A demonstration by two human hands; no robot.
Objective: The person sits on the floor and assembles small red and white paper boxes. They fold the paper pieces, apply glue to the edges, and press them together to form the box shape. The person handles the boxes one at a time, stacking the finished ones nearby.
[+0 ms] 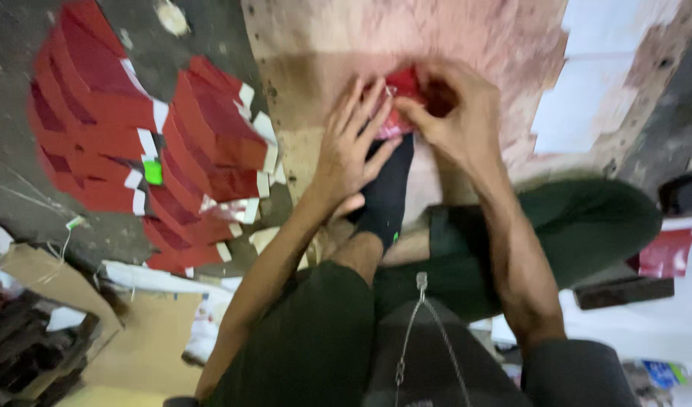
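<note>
A small red paper piece point(403, 84) lies on a stained wooden board point(466, 38). My right hand point(455, 120) pinches its upper edge, fingers curled over it. My left hand point(351, 147) presses flat beside it, fingertips touching the red piece's left side. Under both hands my foot in a black sock point(386, 197) rests on the board, partly hiding the piece's lower part. The frame is blurred, so the piece's exact shape is unclear.
Fanned stacks of folded red paper point(97, 113) with white tabs lie on the grey floor at left. White sheets point(587, 83) sit on the board's right edge. Cardboard scraps point(52, 286) lie at lower left, another red piece point(666, 252) at right.
</note>
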